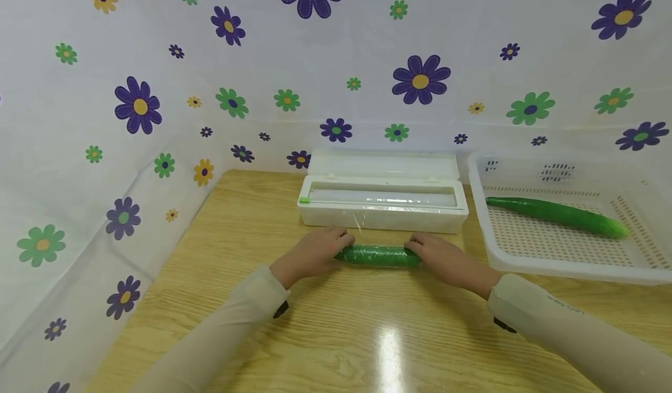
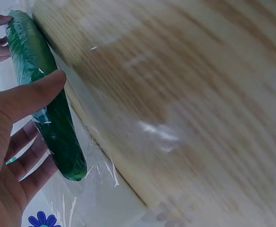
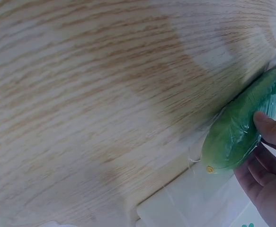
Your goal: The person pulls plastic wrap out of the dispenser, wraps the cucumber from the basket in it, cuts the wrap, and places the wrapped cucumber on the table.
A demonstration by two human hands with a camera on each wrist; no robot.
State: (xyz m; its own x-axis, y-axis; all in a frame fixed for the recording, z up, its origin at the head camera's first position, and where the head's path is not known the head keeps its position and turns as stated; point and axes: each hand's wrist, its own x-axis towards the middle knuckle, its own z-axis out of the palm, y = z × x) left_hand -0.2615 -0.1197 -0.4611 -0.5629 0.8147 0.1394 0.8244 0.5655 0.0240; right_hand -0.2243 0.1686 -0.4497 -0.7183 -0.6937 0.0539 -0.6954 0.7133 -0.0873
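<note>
A green cucumber (image 1: 379,256) with clear plastic film around it lies crosswise in front of the white film box. My left hand (image 1: 318,250) grips its left end, and in the left wrist view the thumb (image 2: 45,94) lies over it with the fingers behind. At the other end my right hand (image 1: 440,258) holds it the same way; the right wrist view shows the thumb on the wrapped cucumber (image 3: 239,123). Loose clear film (image 2: 100,168) spreads past the left end. Behind stands the film box (image 1: 378,218), lid up, with a roll of film (image 1: 383,197) inside.
To the right stands a white plastic basket (image 1: 577,272) with a second cucumber (image 1: 559,215) in it. The wooden table (image 1: 336,334) reaches toward me. A flower-patterned white sheet (image 1: 357,49) hangs behind and at the left.
</note>
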